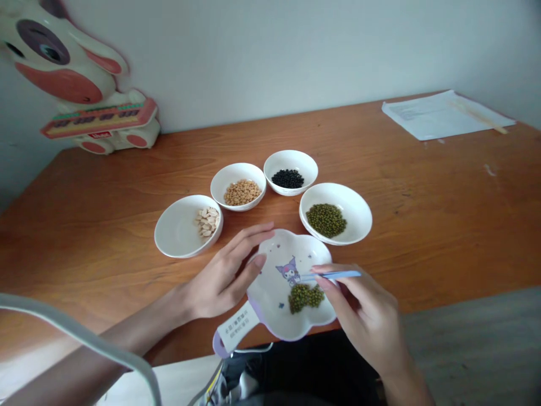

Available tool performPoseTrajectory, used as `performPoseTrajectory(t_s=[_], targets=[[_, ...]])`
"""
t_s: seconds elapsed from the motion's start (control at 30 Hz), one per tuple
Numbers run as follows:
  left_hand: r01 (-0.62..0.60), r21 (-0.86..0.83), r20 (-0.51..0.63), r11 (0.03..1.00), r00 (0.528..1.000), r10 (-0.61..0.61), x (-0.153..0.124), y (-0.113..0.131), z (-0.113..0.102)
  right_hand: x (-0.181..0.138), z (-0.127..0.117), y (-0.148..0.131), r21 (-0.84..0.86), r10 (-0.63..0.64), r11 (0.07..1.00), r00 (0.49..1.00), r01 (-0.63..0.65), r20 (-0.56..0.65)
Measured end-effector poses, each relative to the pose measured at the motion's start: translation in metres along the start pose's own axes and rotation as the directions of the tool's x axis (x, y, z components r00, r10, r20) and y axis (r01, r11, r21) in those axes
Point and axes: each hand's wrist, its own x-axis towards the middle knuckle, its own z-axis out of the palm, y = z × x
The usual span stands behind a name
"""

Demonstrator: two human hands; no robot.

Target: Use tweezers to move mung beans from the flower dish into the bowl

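A white flower-shaped dish (pixel 270 293) with a purple rim, a cartoon figure and a labelled handle lies at the table's front edge. Green mung beans (pixel 305 298) are heaped in its lower part. My left hand (pixel 228 276) holds the dish's left edge, thumb over the rim and fingers along the far side. Pinched between my right thumb and fingers are light blue tweezers (pixel 338 275), with their pale tips over the dish near the cartoon. My right hand (pixel 367 316) is at the dish's right side. Whether the tips grip a bean, I cannot tell.
Behind the dish stand white bowls with pale flat seeds (pixel 208 222), tan beans (pixel 242 193), black beans (pixel 288 179) and more mung beans (pixel 326 220). A cow toy (pixel 101 118) and papers (pixel 439 115) lie farther back. A grey cable (pixel 84 335) crosses the lower left.
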Motion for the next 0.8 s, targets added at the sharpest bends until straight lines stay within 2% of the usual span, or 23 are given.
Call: performPoseTrajectory(t_s=[0.13,0.3,0.43,0.6,0.7,0.8], targets=[[0.033,-0.022,0.078,0.999,0.997,-0.031,-0.023,-0.009,-0.005,0.021,0.013,-0.003,0.000,-0.079,0.997,0.997,0.079,0.026],[-0.008,0.003,0.076,1.000,0.997,0.008,-0.028,-0.015,-0.008,0.031,0.021,0.006,-0.030,-0.085,0.996,0.995,0.087,0.051],[0.025,0.070,0.069,0.997,0.997,-0.030,-0.028,-0.014,-0.006,0.027,0.021,0.010,-0.031,-0.116,0.993,0.993,0.116,0.007],[0.023,0.084,0.084,0.996,0.996,-0.030,-0.028,-0.013,-0.005,0.015,0.010,0.007,-0.029,-0.032,0.999,0.997,0.030,-0.075],[0.015,0.079,0.085,0.997,0.996,-0.022,-0.029,-0.014,-0.005,0.012,0.007,0.007,-0.087,-0.035,0.996,0.998,0.029,-0.060],[0.015,0.079,0.077,0.997,0.997,-0.021,-0.029,-0.015,-0.004,0.011,0.010,0.010,-0.096,-0.092,0.991,0.995,0.090,-0.023]])
